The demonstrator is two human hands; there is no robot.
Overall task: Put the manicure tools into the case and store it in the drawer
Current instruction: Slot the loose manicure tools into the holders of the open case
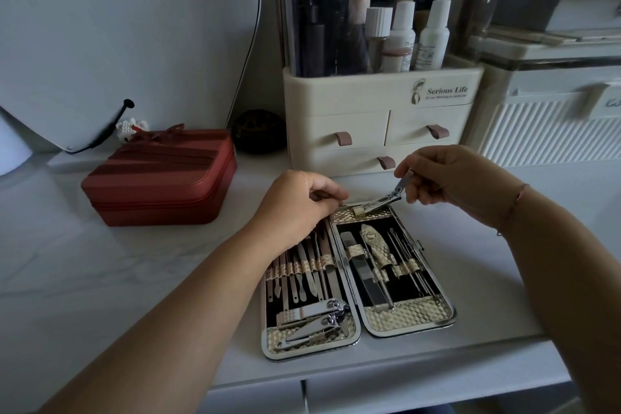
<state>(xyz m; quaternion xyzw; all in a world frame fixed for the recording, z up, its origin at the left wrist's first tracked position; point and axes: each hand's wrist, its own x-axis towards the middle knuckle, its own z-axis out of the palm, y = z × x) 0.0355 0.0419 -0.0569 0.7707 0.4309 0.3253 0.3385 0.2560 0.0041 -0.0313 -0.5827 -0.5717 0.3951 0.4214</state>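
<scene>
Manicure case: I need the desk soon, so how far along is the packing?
Most tools already sit in the open case. The right hand is fitting a nail clipper under the top strap while the left hand steadies that edge. Left: seat it, shut the case, put it in a drawer, all closed now.

Left hand (pixel 295 202) curled knuckles-up; right hand (pixel 450 178) pinching, fingers bent.

One legible marking is found. The cream organizer (pixel 379 101), at twelve o'clock from the open case (pixel 356 279), bears "Serious Life" in dark serif print on its front, beside a small figure emblem. A smaller line beneath is too blurred to read. The white bottles' (pixel 433 33) labels are illegible.
</scene>
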